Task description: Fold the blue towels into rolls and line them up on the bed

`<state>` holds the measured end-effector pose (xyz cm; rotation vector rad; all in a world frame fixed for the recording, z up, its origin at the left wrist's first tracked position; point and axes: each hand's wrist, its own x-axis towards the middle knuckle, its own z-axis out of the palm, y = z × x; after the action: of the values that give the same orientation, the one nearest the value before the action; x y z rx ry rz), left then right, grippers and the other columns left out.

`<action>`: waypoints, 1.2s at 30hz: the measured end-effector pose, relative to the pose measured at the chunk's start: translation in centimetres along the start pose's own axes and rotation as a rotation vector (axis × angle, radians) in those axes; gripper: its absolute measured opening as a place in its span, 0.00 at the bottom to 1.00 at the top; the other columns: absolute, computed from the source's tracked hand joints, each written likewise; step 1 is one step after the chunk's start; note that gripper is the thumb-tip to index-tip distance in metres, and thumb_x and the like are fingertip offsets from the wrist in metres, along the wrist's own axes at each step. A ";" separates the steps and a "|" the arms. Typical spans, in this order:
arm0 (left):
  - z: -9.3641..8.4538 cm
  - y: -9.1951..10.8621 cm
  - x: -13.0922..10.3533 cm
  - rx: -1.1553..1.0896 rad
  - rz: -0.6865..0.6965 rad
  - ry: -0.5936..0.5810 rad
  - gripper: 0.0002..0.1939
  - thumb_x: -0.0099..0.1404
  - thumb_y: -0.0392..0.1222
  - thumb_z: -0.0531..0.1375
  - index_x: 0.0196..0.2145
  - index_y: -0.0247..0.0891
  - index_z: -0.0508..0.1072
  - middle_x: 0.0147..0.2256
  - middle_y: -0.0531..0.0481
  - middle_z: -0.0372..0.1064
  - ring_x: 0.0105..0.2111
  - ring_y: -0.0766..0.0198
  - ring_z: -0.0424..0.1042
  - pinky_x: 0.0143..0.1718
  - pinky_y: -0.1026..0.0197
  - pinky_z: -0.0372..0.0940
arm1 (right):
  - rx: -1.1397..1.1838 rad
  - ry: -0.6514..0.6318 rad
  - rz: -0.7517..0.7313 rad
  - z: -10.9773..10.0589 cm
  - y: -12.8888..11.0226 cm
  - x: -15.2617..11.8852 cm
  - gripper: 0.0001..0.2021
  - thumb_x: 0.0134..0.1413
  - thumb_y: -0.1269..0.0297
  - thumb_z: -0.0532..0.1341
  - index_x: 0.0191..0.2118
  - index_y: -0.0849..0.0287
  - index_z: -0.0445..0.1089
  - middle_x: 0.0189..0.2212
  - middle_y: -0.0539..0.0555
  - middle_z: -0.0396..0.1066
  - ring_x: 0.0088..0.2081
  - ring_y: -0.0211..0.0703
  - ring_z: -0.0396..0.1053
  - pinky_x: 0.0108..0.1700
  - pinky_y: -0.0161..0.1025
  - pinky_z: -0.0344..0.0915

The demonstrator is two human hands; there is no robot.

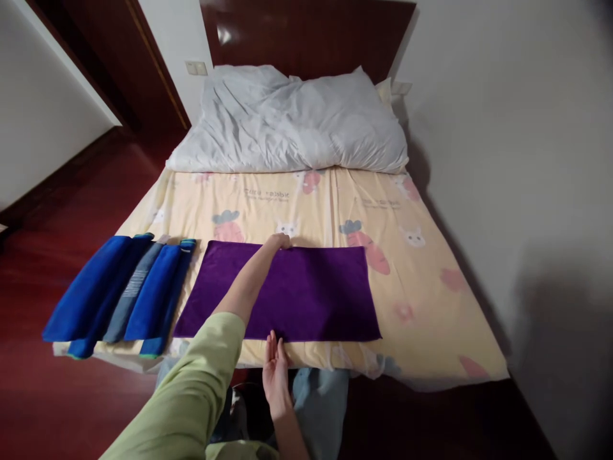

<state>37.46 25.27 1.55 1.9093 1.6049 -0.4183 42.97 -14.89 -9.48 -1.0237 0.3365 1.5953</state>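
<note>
A purple towel (pixel 316 294) lies spread flat on the bed, its long sides running left to right. My left arm reaches across it, and my left hand (pixel 279 241) is closed at the middle of its far edge, seemingly pinching the cloth; the fingertips are partly hidden. At the near edge, my right hand (pixel 276 370) is turned palm up with fingers stretched out, the fingertips at the towel's border. To the left of the towel lie several folded cloths: blue ones (pixel 156 291) and a grey-blue one (pixel 134 287) with pale stripes.
The bed carries a yellow sheet (pixel 421 306) printed with carrots and rabbits. White bedding (pixel 297 121) is heaped against the dark headboard (pixel 306 32). A white wall (pixel 517 160) stands close on the right, and reddish floor (pixel 57 255) shows on the left.
</note>
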 end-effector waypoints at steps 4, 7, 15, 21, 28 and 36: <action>0.3 -0.9 2.8 -0.088 -0.050 -0.162 0.12 0.58 0.48 0.68 0.28 0.35 0.79 0.25 0.42 0.74 0.37 0.51 0.77 0.44 0.56 0.70 | -0.003 0.062 0.008 0.2 -0.2 0.0 0.16 0.53 0.56 0.71 0.44 0.62 0.77 0.51 0.59 0.77 0.61 0.45 0.69 0.64 0.43 0.69; 0.5 -1.1 3.8 -0.136 -0.097 -0.259 0.14 0.54 0.47 0.71 0.22 0.36 0.75 0.18 0.45 0.67 0.31 0.52 0.75 0.38 0.55 0.70 | -0.020 0.082 0.007 0.2 -0.1 0.1 0.15 0.51 0.55 0.72 0.42 0.58 0.78 0.51 0.55 0.78 0.62 0.45 0.68 0.65 0.43 0.67; 0.7 -0.1 3.4 -0.232 -0.152 -0.292 0.11 0.59 0.44 0.69 0.27 0.35 0.74 0.21 0.46 0.70 0.26 0.60 0.74 0.31 0.62 0.69 | -0.197 0.011 -0.073 -0.6 0.4 0.5 0.12 0.48 0.46 0.70 0.38 0.43 0.79 0.46 0.42 0.80 0.61 0.46 0.70 0.65 0.47 0.69; 0.6 0.1 2.4 -0.243 -0.166 -0.242 0.09 0.62 0.41 0.68 0.30 0.32 0.75 0.23 0.44 0.73 0.27 0.62 0.75 0.34 0.63 0.71 | -0.177 0.021 -0.053 -0.5 0.4 0.6 0.11 0.47 0.48 0.71 0.37 0.43 0.79 0.45 0.43 0.80 0.60 0.44 0.70 0.64 0.43 0.69; 0.7 -0.2 2.0 -0.262 -0.162 -0.189 0.11 0.63 0.42 0.67 0.37 0.29 0.78 0.29 0.39 0.78 0.29 0.59 0.78 0.35 0.60 0.74 | -0.084 0.036 0.003 0.0 0.0 0.3 0.11 0.49 0.53 0.71 0.38 0.49 0.79 0.46 0.47 0.80 0.60 0.40 0.71 0.63 0.36 0.68; -0.6 -0.8 0.7 -0.337 -0.083 -0.093 0.09 0.61 0.42 0.68 0.34 0.31 0.78 0.28 0.41 0.79 0.26 0.62 0.78 0.30 0.65 0.70 | -0.232 -0.021 -0.094 0.9 -0.8 -1.3 0.16 0.46 0.43 0.72 0.38 0.44 0.78 0.45 0.41 0.81 0.58 0.43 0.73 0.65 0.43 0.68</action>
<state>36.79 26.27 1.38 1.5535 1.5842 -0.2474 43.21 -14.86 -7.73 -1.1807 0.0885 1.5839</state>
